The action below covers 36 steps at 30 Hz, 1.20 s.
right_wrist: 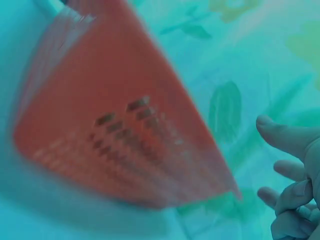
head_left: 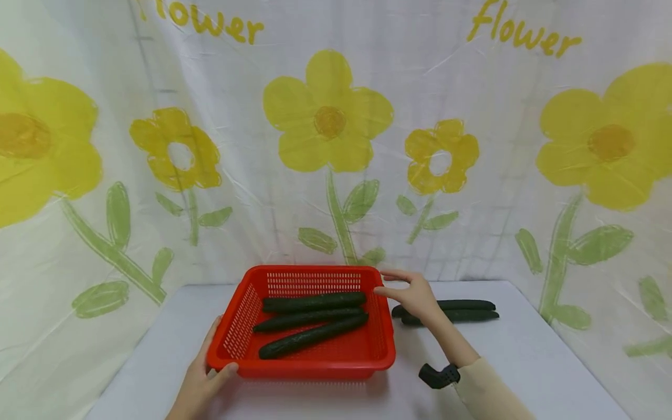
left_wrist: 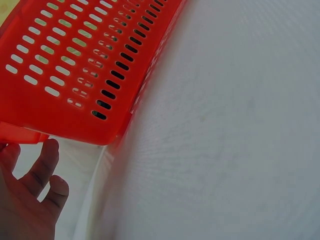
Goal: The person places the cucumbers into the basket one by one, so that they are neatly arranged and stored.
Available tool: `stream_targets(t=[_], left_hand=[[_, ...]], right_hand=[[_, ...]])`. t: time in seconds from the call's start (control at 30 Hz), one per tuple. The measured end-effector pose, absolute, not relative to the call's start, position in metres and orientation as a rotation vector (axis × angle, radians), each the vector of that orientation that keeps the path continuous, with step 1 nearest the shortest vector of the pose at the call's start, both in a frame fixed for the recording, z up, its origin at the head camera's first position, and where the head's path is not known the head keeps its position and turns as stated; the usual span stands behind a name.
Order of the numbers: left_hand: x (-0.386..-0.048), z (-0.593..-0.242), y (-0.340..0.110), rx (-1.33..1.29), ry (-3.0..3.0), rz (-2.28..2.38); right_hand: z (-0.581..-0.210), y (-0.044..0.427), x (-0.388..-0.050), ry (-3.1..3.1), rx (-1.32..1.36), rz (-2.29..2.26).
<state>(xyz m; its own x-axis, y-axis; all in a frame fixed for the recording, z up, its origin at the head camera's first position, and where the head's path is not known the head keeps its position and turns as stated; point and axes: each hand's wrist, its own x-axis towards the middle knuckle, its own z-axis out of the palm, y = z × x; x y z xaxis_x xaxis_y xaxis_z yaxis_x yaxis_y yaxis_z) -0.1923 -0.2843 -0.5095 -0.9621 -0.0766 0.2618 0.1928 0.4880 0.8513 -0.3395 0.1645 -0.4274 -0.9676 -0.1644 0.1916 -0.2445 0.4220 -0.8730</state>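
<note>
Biggest thing here is the white table [head_left: 525, 350], with the red basket [head_left: 301, 368] at the middle of it; can't tell if its base is fully down. Looks like thin slotted plastic, so my bet is light and fairly stiff, with some flex in the walls. I'd take it by the lipped rim, one hand on each side, so it stays level.

Three cucumbers [head_left: 314, 335] lie inside, none of them held in place. Probably firm, a bit slick and most of the weight, so they'd likely roll if it tips. The loose pair [head_left: 467, 304] is on the table to the right, partly behind the right arm; I'd grab those round the middle, since a hard bend could snap one.

Hands: the left hand [head_left: 202, 373] grips the front left corner, thumb up at the rim and fingers tucked under. The right hand [head_left: 415, 294] is by the right rim toward the back, fingers loose, holding nothing; its wrist view shows a gap there.
</note>
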Motion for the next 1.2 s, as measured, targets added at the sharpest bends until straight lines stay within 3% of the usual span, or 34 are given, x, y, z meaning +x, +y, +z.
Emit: stream_targets(t=[0.53, 1.2], left_hand=[[-0.193, -0.511, -0.285, -0.071, -2.499, -1.469], [-0.194, -0.507, -0.285, -0.066, -2.478, -1.494]], right_hand=[[-0.462, 0.247, -0.315, -2.591, 0.072, 1.537], [-0.509, 0.324, -0.329, -2.578, -0.012, 1.48]])
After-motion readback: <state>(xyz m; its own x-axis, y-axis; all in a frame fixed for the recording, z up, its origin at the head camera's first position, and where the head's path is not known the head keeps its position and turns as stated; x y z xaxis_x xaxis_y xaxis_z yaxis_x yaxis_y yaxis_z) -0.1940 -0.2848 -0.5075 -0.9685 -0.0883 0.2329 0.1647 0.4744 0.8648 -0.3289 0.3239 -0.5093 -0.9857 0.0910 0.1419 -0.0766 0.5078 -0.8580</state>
